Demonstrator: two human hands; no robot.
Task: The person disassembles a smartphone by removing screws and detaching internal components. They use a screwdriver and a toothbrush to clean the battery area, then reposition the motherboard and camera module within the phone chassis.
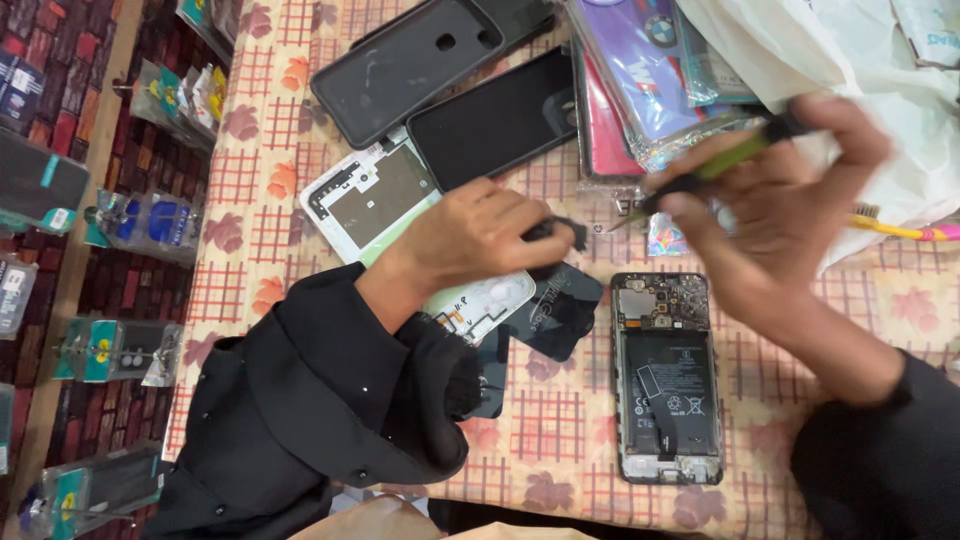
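An opened phone point(668, 378) lies back-up on the patterned tablecloth point(560, 430), its battery and circuit board bare. My right hand point(780, 215) hovers just above it, shut on a green-handled screwdriver point(722, 165) whose tip points left. My left hand point(480, 232) is closed around a small black part point(562, 233) over a white phone frame point(372, 195). A dark back cover point(556, 312) lies between the two hands. Both arms wear black sleeves.
Black phone cases point(420, 60) and a dark screen panel point(495, 120) lie at the far side. Packaged phone covers point(640, 70) and a white plastic bag point(870, 90) crowd the far right, with a yellow toothbrush point(900, 230). Packaged goods point(140, 225) hang left of the table.
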